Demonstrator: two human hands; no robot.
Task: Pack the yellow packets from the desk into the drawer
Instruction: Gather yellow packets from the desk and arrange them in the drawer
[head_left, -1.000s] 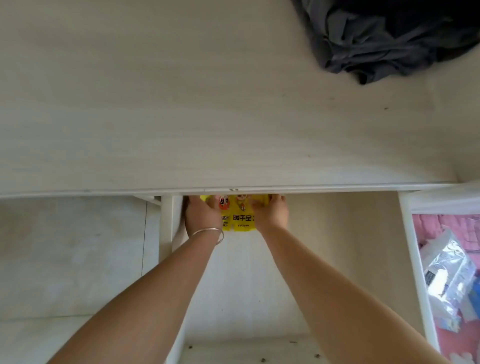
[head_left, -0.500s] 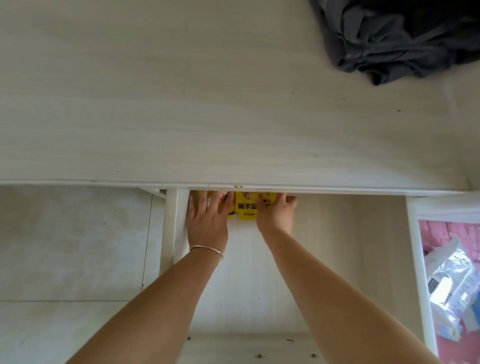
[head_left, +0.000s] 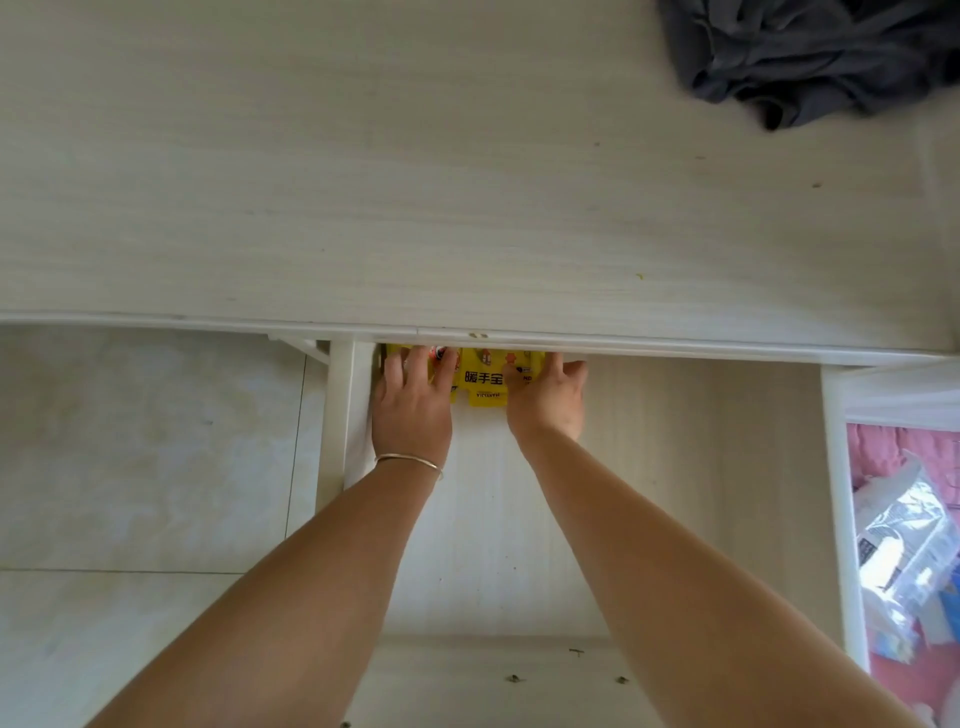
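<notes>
I see packets (head_left: 480, 382) in drawer (head_left: 649, 467), under desk (head_left: 467, 208) edge | left hand (head_left: 413, 410) flat on packets, fingers straight | right hand (head_left: 545, 400) touches packets, grip unclear

The desk top (head_left: 467, 208) overhangs the drawer's (head_left: 649, 493) back; its right half lies open.

both bare forearms reach forward, almost parallel, palms down. the left hand (head_left: 413, 402) lies flat with fingers straight and a little spread, a thin bangle (head_left: 410, 460) at its wrist. the right hand (head_left: 545, 397) is also flat, fingers forward and partly hidden, thumb pointing inward.
</notes>
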